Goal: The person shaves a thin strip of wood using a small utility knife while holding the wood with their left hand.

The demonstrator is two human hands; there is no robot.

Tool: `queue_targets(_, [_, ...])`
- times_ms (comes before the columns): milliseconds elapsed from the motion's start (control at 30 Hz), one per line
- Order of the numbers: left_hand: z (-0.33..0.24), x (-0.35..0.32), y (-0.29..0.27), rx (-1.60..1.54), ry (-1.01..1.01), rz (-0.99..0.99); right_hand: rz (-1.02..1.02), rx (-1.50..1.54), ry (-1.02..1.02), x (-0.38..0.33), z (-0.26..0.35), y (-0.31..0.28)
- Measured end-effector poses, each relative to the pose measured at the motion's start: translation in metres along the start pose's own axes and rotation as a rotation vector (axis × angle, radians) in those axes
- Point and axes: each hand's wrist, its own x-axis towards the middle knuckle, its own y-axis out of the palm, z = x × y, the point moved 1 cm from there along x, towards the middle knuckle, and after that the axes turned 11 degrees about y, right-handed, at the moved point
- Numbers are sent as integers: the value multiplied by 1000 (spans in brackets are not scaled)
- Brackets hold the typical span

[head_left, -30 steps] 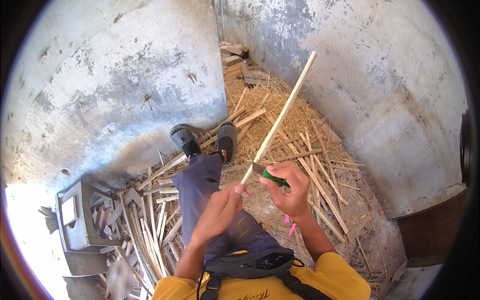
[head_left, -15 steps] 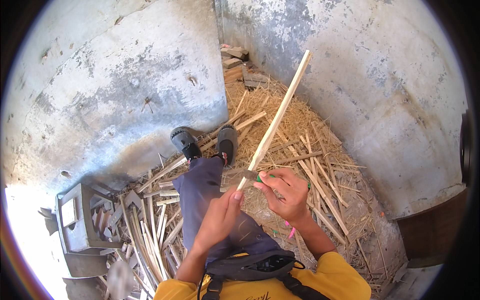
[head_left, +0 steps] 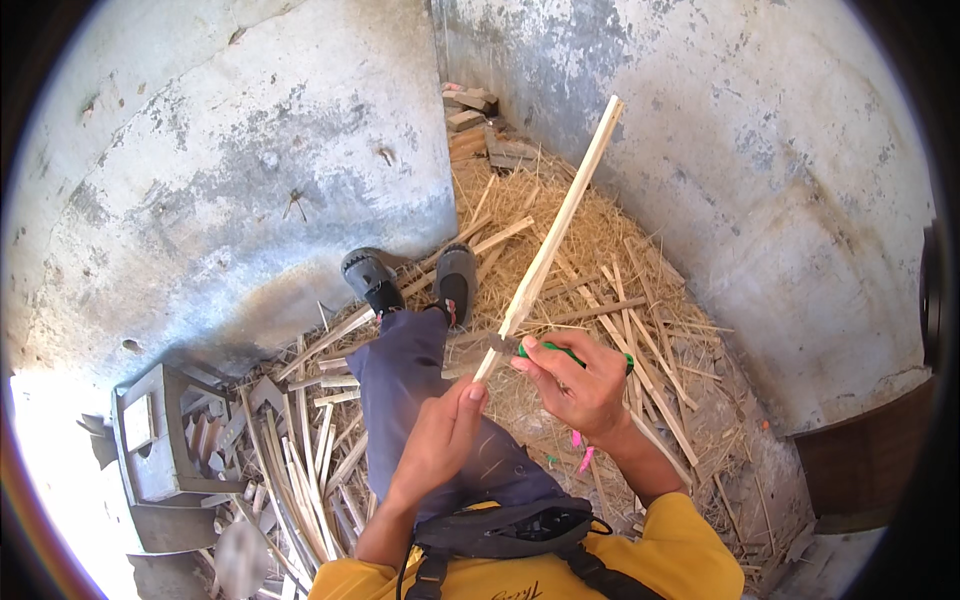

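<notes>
A long, pale wooden stick (head_left: 560, 225) slants up and away from my lap toward the far right. My left hand (head_left: 445, 425) is closed round its near end, thumb along the wood. Higher up, my right hand (head_left: 580, 385) grips the green handle of a knife (head_left: 566, 352). Its short dark blade lies against the stick just beyond my left thumb. Past the blade, the stick is rough and stepped where wood has been cut. My fingers hide part of the handle.
Straw-like shavings (head_left: 600, 225) and loose sticks (head_left: 655, 395) cover the floor ahead and right. More sticks (head_left: 310, 480) lie left of my legs, beside a grey metal frame (head_left: 150, 430). Peeling walls (head_left: 250, 200) stand close ahead. Wooden blocks (head_left: 467, 105) sit in the far corner.
My right hand has turned a little and shifted slightly right, so more of the green handle shows and the blade looks narrower. My left hand and the stick have hardly moved.
</notes>
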Motion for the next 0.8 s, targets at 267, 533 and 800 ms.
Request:
queue_targets(267, [-1, -1, 0, 27, -7, -5, -5, 2, -19, 8, -6, -2])
queue_targets(533, [6, -8, 1, 24, -30, 13, -69, -12, -89, 3, -12, 9])
queue_targets(800, [6, -14, -4, 106, -54, 19, 65, -63, -250, 13, -23, -3])
